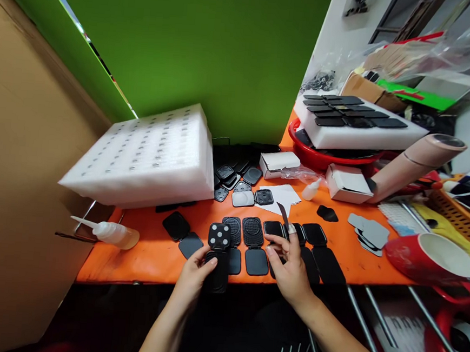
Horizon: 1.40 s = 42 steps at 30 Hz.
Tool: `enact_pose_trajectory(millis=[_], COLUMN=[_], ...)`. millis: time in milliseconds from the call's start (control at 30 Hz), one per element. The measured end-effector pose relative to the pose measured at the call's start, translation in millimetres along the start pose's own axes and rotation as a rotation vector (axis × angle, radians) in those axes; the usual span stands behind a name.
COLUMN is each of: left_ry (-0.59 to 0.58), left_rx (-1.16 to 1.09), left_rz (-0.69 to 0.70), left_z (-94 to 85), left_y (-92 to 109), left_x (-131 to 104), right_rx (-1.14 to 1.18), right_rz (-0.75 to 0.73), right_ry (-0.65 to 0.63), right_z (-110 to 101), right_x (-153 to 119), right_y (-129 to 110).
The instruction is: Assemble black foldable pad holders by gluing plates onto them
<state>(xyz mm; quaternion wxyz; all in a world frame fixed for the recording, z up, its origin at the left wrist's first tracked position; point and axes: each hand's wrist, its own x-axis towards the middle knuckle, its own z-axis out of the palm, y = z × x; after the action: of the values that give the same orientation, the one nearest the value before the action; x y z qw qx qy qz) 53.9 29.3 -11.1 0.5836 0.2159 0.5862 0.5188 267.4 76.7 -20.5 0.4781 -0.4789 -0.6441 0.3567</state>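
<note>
Tweezers (284, 215) are being pinched in the right hand (290, 270) above a row of open black cases (254, 242) on the orange table (139, 255), while the left hand (195, 273) is gripping one hinged case (218, 256) at the near edge

I see my left hand (195, 273) reaching in from the near edge with fingers curled in a light pinch, while my right hand (290, 270) angles leftward, fingers closed together and raised.
</note>
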Motion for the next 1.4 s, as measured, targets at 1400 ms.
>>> enact_pose_trajectory(millis=[1400], left_ry=[0.613], left_rx=[1.447], left_rz=[0.264], left_z=[-18.4], left_y=[21], left_x=[15], right_rx=[-0.857], right_rz=[0.294], right_ry=[0.442], right_z=[-155], right_x=[-20], right_y=[71])
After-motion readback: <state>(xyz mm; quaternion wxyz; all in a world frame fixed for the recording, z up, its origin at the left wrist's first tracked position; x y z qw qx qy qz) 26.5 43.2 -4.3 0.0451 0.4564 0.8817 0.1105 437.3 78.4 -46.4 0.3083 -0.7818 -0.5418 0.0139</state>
